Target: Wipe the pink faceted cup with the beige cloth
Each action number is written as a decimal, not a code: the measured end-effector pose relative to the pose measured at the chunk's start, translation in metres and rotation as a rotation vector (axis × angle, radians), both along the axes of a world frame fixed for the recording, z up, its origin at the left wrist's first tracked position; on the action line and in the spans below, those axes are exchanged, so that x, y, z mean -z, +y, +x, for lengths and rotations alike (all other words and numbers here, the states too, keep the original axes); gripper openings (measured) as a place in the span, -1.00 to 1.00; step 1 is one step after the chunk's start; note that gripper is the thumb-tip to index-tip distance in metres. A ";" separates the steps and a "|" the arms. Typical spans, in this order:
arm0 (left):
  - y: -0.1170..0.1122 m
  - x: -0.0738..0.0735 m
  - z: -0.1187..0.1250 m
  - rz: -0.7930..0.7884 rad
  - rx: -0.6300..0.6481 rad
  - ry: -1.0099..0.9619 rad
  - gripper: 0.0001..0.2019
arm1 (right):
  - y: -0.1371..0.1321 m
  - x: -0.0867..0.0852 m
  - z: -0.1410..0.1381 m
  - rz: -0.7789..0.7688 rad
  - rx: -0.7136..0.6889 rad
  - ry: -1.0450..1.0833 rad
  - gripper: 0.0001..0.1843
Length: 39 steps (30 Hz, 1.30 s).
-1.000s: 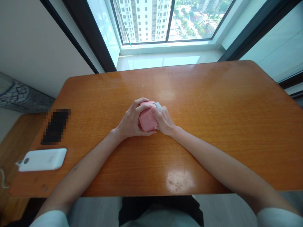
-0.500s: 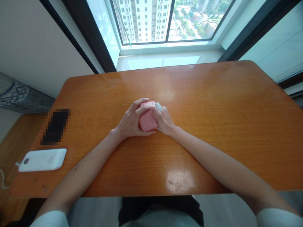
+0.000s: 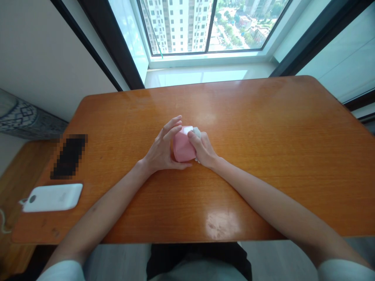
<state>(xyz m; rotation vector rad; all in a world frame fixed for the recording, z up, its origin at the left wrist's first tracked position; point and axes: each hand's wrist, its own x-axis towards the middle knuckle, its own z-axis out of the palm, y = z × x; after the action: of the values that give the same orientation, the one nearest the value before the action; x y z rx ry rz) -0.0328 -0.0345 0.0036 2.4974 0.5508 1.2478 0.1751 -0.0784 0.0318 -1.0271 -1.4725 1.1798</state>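
Note:
A pink block-like thing (image 3: 183, 146) with rounded corners is at the middle of the table. My right hand (image 3: 204, 151) is closed at its right side, with the thumb over the pink thing's edge. Something pale grey and crumpled, like a cloth (image 3: 197, 132), shows between my right fingers and the pink thing. My left hand (image 3: 164, 146) is curved around the left side with fingers spread and thumb stretched out below. Its fingertips are lifted off the top. The undersides of both hands are hidden.
The brown wooden table (image 3: 263, 128) has a rounded far edge before a window. On its left lie a white flat device (image 3: 54, 198) with a cable and a blurred-out dark thing (image 3: 68, 157). A patterned fabric item (image 3: 29, 119) is beyond the left edge.
My left fingers have lifted off the pink thing and spread apart, uncovering more of its top. My right hand has stayed almost in place.

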 end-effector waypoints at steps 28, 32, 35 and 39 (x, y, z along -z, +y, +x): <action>-0.009 -0.003 0.002 -0.414 0.024 -0.034 -0.06 | 0.000 0.006 0.001 0.157 0.002 -0.154 -0.25; -0.002 0.000 0.000 -0.158 0.025 -0.057 0.10 | 0.000 0.004 0.000 0.140 0.003 -0.115 -0.24; 0.005 0.002 -0.006 0.039 0.024 0.056 0.24 | 0.002 0.004 0.000 0.073 0.012 -0.049 -0.24; 0.006 0.001 -0.010 0.091 -0.029 0.157 0.26 | 0.004 0.007 0.000 0.020 0.038 -0.017 -0.26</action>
<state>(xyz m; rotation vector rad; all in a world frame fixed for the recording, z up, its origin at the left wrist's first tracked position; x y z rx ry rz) -0.0432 -0.0284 0.0022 2.6890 0.5818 1.1157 0.1748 -0.0747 0.0253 -1.0492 -1.4689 1.1306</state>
